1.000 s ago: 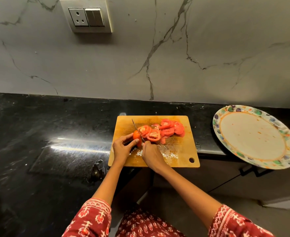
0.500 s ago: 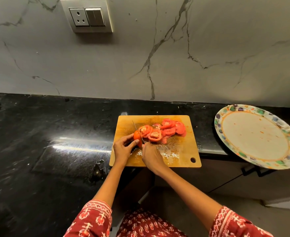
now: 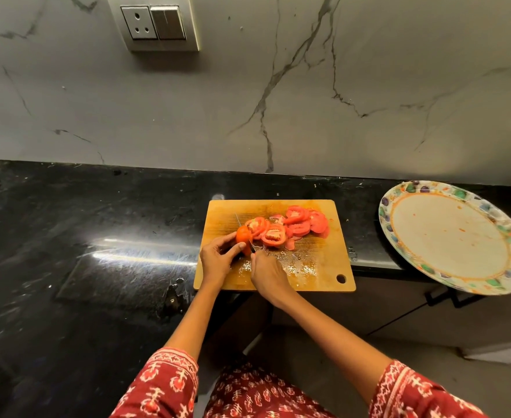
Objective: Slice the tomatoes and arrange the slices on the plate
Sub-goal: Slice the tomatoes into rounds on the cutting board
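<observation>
A wooden cutting board (image 3: 314,276) lies at the counter's front edge. Several red tomato slices (image 3: 290,226) are piled on its far half. My left hand (image 3: 218,260) pinches the remaining end piece of a tomato (image 3: 242,235) on the board's left side. My right hand (image 3: 268,274) grips a knife (image 3: 243,232) whose thin blade stands against that piece, just right of my left fingers. The handle is hidden in my fist. A round plate (image 3: 456,236) with a coloured patterned rim sits to the right of the board, holding only smears.
The black stone counter (image 3: 82,251) stretches to the left, with a wet patch near its front edge. A grey marble wall with a socket and switch (image 3: 154,24) rises behind. The plate overhangs the counter's front edge at the right.
The knife blade has sunk lower into the tomato piece. Both hands stay in the same place on the board.
</observation>
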`<state>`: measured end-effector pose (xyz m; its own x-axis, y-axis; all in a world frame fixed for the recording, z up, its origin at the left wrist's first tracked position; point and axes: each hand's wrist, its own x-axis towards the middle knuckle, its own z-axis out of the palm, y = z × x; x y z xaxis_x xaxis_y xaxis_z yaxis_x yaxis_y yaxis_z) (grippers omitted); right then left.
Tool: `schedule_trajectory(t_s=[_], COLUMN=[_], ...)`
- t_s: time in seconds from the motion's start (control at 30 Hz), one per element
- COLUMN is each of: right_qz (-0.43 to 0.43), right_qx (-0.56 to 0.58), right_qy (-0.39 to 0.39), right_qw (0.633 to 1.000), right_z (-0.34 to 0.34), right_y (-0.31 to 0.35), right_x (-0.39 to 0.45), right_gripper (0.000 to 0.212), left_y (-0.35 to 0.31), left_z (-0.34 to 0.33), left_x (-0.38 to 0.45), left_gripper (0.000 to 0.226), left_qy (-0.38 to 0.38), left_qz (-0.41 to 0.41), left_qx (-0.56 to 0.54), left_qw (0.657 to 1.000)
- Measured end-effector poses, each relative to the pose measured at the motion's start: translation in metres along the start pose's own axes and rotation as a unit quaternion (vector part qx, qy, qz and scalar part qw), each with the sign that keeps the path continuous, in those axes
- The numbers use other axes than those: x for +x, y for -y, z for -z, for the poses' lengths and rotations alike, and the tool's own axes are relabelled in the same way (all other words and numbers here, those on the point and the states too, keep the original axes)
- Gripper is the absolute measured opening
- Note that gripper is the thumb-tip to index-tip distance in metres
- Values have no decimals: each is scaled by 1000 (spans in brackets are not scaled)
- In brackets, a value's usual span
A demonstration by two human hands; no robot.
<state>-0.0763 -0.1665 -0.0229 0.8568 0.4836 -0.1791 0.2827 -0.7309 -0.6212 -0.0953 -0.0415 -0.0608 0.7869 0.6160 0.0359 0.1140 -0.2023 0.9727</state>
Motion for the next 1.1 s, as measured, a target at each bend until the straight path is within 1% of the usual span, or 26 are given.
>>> schedule_trajectory(t_s=[0.13,0.3,0.47,0.6,0.8,0.97,1.1], right_qz=[6,-7,-20,-21,-23,-39,-30], right_qx=[0,-11,-11,-14,-47,-49,-61], right_qy=[-4,4,-8,4,20,24,18], right_qw=[1000,1000,1000,1000,998,998,998], right_z=[-1,-8,-7,-4,-7,-8,-11], right_y=[0,-9,-1,5,-6,-5,-3], right_x=[1,-13,-3,3,-12,-8,-6], right_gripper=[34,32,33,35,31,26,26], left_y=[-1,-3,-3,-5,-6,-6,-7], left_z=[-1,-1,-2,-3,-3,-3,5], left_x=[-1,-2,-3,-3,-4,-4,-1], left_gripper=[36,37,37,38,37,35,37], left_qy=[-4,-13,-22,-23,-20,-16,9], left_qz=[-4,-4,-2,-2,-2,-1,-1], left_qx=[8,13,18,32,28,23,41], left_qw=[1000,1000,1000,999,999,1000,999])
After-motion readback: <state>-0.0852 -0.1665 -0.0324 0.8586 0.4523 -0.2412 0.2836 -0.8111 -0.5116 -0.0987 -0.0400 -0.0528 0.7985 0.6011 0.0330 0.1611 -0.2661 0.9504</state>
